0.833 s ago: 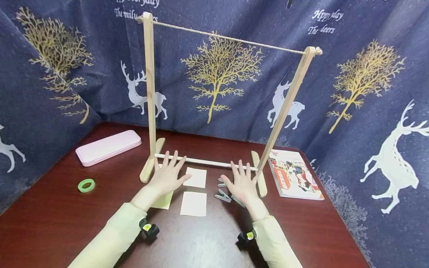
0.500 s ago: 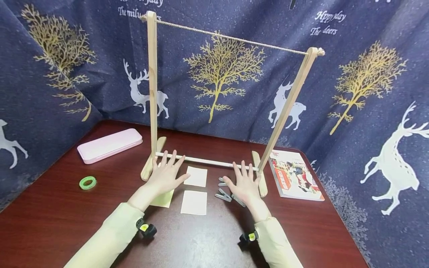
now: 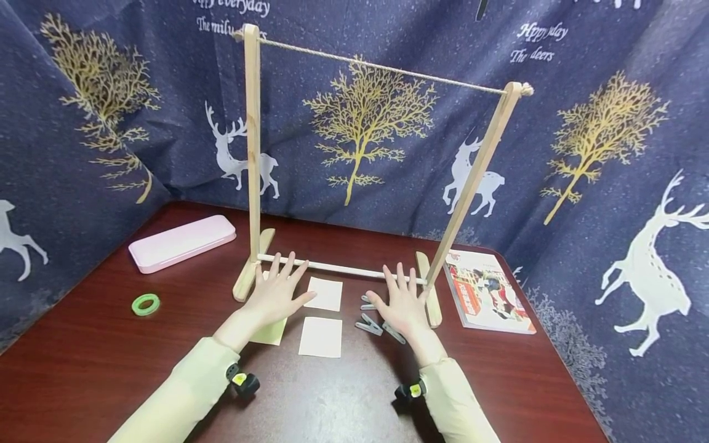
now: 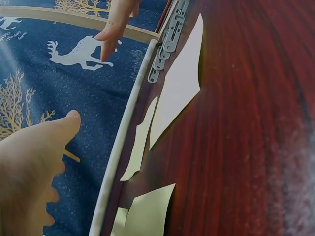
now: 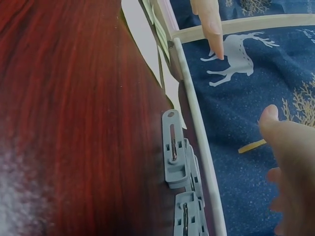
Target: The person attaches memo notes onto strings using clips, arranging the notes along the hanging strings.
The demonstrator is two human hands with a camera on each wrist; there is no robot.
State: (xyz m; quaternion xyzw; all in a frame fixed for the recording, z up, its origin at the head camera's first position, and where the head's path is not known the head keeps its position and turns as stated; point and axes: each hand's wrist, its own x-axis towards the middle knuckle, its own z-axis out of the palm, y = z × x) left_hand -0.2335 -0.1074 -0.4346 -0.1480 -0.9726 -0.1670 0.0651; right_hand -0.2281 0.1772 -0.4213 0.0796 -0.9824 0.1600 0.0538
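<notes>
My left hand (image 3: 275,296) is held with fingers spread over the left part of the stand's white bottom rod (image 3: 346,269). Partly under it shows a pale yellow paper square (image 3: 269,333). Two more paper squares, one farther back (image 3: 324,294) and one nearer (image 3: 320,337), lie between the hands. Spread likewise, my right hand (image 3: 403,306) is beside several grey clothespins (image 3: 369,324), partly covering them. Neither hand holds anything. In the left wrist view the thumb (image 4: 66,127) points out straight; the right wrist view shows the clothespins (image 5: 174,147) lying on the table, apart from the hand.
A wooden stand (image 3: 252,141) with a rope (image 3: 382,66) strung across its top stands behind the hands. At left are a pink case (image 3: 183,243) and a green tape roll (image 3: 146,304). A booklet (image 3: 490,292) lies at right. A patterned blue cloth (image 3: 399,184) hangs behind the table.
</notes>
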